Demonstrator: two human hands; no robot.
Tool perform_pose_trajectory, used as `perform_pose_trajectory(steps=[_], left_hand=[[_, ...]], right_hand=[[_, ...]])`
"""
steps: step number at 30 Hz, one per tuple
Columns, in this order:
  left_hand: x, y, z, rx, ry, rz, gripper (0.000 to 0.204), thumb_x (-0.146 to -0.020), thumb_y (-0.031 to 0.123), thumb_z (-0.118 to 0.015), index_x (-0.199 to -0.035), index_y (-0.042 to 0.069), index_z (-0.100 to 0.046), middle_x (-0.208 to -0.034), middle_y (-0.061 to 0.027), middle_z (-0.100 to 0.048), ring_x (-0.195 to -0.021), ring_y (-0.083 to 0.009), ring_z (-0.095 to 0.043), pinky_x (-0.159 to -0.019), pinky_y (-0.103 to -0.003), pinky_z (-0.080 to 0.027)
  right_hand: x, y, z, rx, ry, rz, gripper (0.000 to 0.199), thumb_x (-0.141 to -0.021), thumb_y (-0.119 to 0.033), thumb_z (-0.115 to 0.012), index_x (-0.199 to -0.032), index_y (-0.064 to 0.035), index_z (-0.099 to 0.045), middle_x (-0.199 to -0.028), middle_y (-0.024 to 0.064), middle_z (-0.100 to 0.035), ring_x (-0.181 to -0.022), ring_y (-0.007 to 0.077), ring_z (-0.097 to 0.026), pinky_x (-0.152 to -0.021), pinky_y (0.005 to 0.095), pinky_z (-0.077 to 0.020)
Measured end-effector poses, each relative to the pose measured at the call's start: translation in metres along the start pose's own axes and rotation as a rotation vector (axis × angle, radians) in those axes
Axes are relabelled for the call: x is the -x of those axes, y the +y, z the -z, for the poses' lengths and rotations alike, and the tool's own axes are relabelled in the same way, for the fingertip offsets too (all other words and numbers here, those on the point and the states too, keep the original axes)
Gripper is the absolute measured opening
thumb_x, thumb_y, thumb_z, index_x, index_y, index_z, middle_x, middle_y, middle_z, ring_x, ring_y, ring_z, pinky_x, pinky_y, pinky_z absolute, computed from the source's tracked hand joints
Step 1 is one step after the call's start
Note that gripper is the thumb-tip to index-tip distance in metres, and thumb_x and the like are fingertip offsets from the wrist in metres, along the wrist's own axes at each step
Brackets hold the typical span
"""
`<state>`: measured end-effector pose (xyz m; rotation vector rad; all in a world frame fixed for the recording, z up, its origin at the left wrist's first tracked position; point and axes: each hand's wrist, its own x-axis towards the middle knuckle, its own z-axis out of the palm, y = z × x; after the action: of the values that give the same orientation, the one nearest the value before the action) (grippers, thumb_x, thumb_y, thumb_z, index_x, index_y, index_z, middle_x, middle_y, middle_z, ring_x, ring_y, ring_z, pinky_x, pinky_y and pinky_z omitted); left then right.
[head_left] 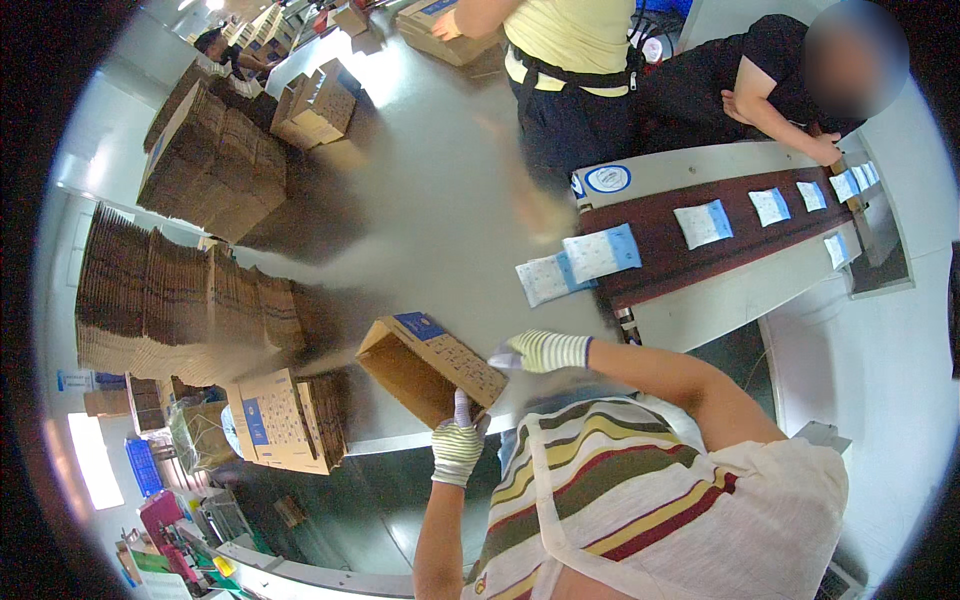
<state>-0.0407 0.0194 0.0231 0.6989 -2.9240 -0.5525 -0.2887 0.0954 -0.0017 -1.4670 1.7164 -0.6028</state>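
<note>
An open cardboard box (433, 362) with a blue label lies tilted near the edge of the grey table, its opening turned toward me. My left hand (457, 448), in a striped glove with pale fingertips, grips the box's near wall, thumb up over the edge. Beside the box's right end is my right hand (540, 352), in a matching glove, its fingers stretched toward the box corner. Whether they touch it is hard to make out. Two white-and-blue soft packs, one pack (603, 252) overlapping the other pack (548, 281), lie at the conveyor's end.
A dark red conveyor belt (655, 262) carries several more packs at right. A person in black (775, 90) reaches to its far end; a person in yellow (570, 45) stands behind the table. Stacked flat cartons (170, 290) fill the left side, with printed boxes (285, 420) nearer me.
</note>
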Motion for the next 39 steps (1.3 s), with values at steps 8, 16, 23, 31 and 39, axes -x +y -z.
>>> perform_pose_trajectory(steps=[8, 16, 23, 31, 39], left_hand=[[-0.021, 0.019, 0.022, -0.197, -0.319, 0.016, 0.076, -0.081, 0.023, -0.059, -0.140, 0.002, -0.016, -0.078, -0.0145, -0.063, -0.057, -0.0279, -0.061, -0.055, -0.041, -0.047], [-0.003, 0.002, 0.024, -0.211, -0.268, -0.005, 0.070, -0.083, 0.027, -0.058, -0.140, 0.006, -0.023, -0.077, -0.0106, -0.061, -0.060, -0.0264, -0.060, -0.057, -0.040, -0.045], [-0.002, -0.002, 0.017, -0.191, -0.252, -0.005, 0.071, -0.082, 0.029, -0.057, -0.140, 0.008, -0.023, -0.078, -0.0108, -0.061, -0.061, -0.0260, -0.061, -0.059, -0.040, -0.046], [0.006, -0.021, 0.003, 0.032, 0.007, -0.042, 0.074, -0.076, 0.024, -0.064, -0.136, 0.005, -0.025, -0.080, -0.0201, -0.062, -0.059, -0.0336, -0.060, -0.053, -0.045, -0.048], [-0.018, 0.000, 0.035, -0.125, -0.438, -0.159, 0.058, -0.084, 0.014, -0.046, -0.137, 0.002, -0.024, -0.097, -0.0181, -0.061, -0.075, -0.0308, -0.063, -0.066, -0.041, -0.048]], right_hand=[[0.010, 0.063, 0.119, 0.459, 0.125, -0.150, 0.040, -0.085, -0.036, -0.053, -0.098, 0.0006, -0.062, -0.092, 0.0230, -0.063, -0.086, 0.0385, -0.061, -0.079, 0.0452, -0.0480], [-0.003, 0.126, 0.187, 0.555, 0.125, -0.167, 0.033, -0.076, -0.012, -0.065, -0.107, -0.0028, -0.059, -0.104, 0.0177, -0.062, -0.100, 0.0330, -0.057, -0.090, 0.0372, -0.0441], [-0.057, 0.119, 0.169, 0.493, -0.291, -0.314, 0.051, -0.068, -0.018, -0.068, -0.116, -0.0050, -0.056, -0.114, 0.0171, -0.060, -0.106, 0.0304, -0.056, -0.091, 0.0376, -0.0441], [-0.006, 0.023, 0.061, 0.820, -0.031, -0.283, 0.058, -0.060, -0.028, -0.070, -0.110, -0.0022, -0.056, -0.107, 0.0198, -0.059, -0.102, 0.0314, -0.056, -0.086, 0.0428, -0.0442], [-0.013, 0.022, -0.016, -1.167, 0.284, 0.025, 0.048, -0.080, -0.024, -0.066, -0.119, -0.0031, -0.049, -0.110, 0.0070, -0.060, -0.102, 0.0215, -0.057, -0.089, 0.0379, -0.0466]])
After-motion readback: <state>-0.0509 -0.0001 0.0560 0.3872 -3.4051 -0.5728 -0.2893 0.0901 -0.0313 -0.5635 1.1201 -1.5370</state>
